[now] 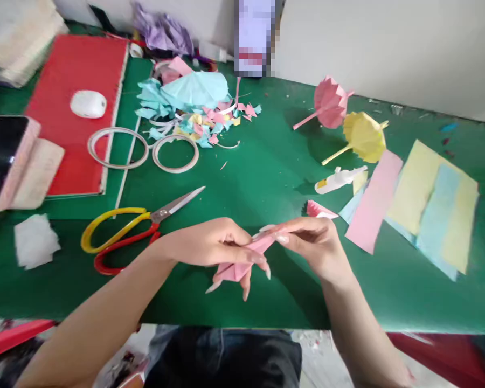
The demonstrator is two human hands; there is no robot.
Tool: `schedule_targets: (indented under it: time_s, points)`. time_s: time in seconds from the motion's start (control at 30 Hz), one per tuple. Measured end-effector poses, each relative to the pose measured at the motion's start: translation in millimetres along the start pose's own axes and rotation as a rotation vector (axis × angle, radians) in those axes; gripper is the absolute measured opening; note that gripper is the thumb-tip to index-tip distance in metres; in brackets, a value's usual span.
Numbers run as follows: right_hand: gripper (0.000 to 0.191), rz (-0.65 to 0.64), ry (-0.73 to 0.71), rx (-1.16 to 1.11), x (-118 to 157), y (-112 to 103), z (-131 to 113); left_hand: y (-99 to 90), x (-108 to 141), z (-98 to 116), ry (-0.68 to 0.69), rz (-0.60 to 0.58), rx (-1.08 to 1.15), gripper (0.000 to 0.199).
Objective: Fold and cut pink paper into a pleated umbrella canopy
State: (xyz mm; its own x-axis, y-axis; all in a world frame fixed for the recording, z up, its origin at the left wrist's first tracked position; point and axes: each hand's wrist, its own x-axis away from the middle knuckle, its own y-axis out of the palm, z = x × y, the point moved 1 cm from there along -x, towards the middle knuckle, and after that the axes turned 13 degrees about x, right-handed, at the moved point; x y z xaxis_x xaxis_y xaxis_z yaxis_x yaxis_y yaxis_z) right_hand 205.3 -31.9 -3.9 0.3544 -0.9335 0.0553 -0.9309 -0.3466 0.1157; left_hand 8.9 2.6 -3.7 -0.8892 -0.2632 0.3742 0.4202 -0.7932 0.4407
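Note:
A folded piece of pink paper (236, 271) is held over the front of the green table, between both hands. My left hand (214, 245) grips its body, thumb on top and fingertips showing beneath. My right hand (309, 240) pinches the narrow upper right end between thumb and fingers. Part of the paper is hidden under the fingers. Left of my left hand lie scissors (156, 218) with one yellow and one red handle, blades pointing up to the right. A small pink-and-red folded piece (321, 210) lies just beyond my right hand.
Pink (330, 102) and yellow (364, 137) paper umbrellas lie at the back right, near a white glue bottle (335, 180) and coloured paper sheets (412, 188). Two tape rings (175, 169), paper scraps (214, 121), a red folder (76, 64) and a white mouse (88, 104) occupy the left.

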Motion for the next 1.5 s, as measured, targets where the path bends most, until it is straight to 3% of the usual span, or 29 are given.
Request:
schedule_targets:
  time_s: [0.83, 1.2, 1.3, 1.5]
  points:
    - [0.019, 0.035, 0.023, 0.013, -0.8, 0.7, 2.9, 4.6, 1.3, 3.0, 0.032, 0.036, 0.030, 0.024]
    - [0.024, 0.050, 0.047, -0.005, -3.6, -0.9, 0.8, 4.0, 0.4, 2.7, -0.032, 0.076, 0.056, 0.028]
    - [0.013, 0.065, 0.052, 0.023, -3.5, 0.2, 1.3, 3.1, -0.7, 2.7, -0.042, 0.103, 0.026, 0.030]
    - [0.010, 0.134, 0.081, 0.052, -5.6, 3.3, 7.9, -1.8, -3.6, -2.4, -0.016, 0.113, 0.023, 0.029]
